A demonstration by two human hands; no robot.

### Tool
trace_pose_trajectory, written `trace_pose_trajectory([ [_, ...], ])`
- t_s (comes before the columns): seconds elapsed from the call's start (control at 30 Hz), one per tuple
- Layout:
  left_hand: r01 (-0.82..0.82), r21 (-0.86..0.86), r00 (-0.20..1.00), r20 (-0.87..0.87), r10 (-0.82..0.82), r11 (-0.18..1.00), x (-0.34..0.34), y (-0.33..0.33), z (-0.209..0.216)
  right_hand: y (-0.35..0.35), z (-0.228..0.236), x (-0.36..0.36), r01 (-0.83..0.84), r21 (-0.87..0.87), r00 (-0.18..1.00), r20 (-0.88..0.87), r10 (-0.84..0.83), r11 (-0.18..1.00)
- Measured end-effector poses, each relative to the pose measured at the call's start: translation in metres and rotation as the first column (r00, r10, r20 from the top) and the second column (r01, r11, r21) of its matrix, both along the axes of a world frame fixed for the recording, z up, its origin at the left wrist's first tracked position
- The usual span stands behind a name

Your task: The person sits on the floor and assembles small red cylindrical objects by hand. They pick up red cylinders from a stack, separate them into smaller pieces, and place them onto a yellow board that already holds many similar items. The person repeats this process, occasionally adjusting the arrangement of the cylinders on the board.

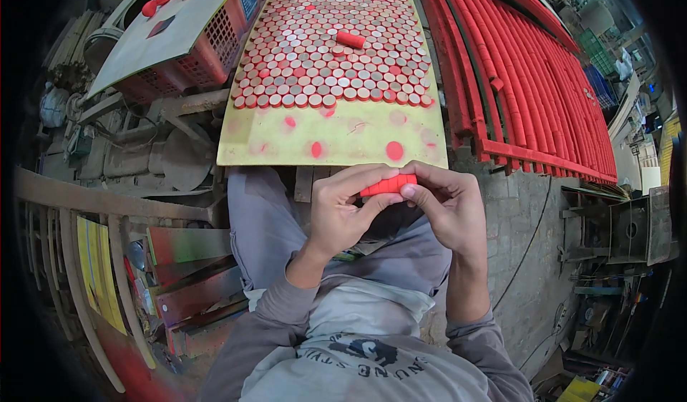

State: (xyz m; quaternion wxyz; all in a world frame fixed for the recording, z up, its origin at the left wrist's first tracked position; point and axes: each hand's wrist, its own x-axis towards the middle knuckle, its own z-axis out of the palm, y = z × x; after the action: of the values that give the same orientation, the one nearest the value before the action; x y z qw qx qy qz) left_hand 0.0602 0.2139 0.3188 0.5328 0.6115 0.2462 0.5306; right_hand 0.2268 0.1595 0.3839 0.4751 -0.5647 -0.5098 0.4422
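Red and segmented, a short roll (386, 185) sits crosswise by the near edge of the yellow board (243, 131), held between the left hand (340, 205) and right hand (454, 205), whose thumbs and fingers (361, 176) pinch closed around its two ends.

The person wears a long-sleeved shirt (365, 315) with a pale, whitish-grey body and darker sleeves (476, 348) in muted mauve-grey. Its front carries a dark print (372, 350): a blotchy emblem with a curved line of block lettering. The cloth falls in soft creases over trousers (259, 223) of dusty blue-grey, wrinkled at the lap. The sleeves end short of the wrists; the left hand (340, 207) and right hand (458, 209) are bare.
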Motion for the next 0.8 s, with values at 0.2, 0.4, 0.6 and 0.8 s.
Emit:
trace_pose_trajectory([
  [0.2, -0.113, 0.272, 0.981, -0.119, 0.150, 0.955, -0.007, 0.000, 0.013, -0.009, 0.005, -0.014, 0.085, 0.118, 0.995, 0.039, -0.090, 0.989],
  [0.4, -0.135, 0.339, 0.970, -0.148, 0.195, 0.931, -0.013, -0.007, 0.028, -0.010, 0.011, -0.014, 0.041, 0.158, 0.991, 0.118, -0.061, 0.987],
  [0.6, -0.129, 0.237, 0.985, -0.082, 0.152, 0.963, -0.005, -0.005, 0.016, -0.004, 0.008, -0.014, 0.044, 0.115, 0.999, -0.019, -0.042, 0.992],
  [0.8, -0.008, 0.066, 1.000, 0.028, 0.007, 0.998, -0.001, 0.004, -0.009, -0.002, 0.003, -0.010, 0.040, 0.026, 0.999, -0.006, -0.040, 0.999],
])
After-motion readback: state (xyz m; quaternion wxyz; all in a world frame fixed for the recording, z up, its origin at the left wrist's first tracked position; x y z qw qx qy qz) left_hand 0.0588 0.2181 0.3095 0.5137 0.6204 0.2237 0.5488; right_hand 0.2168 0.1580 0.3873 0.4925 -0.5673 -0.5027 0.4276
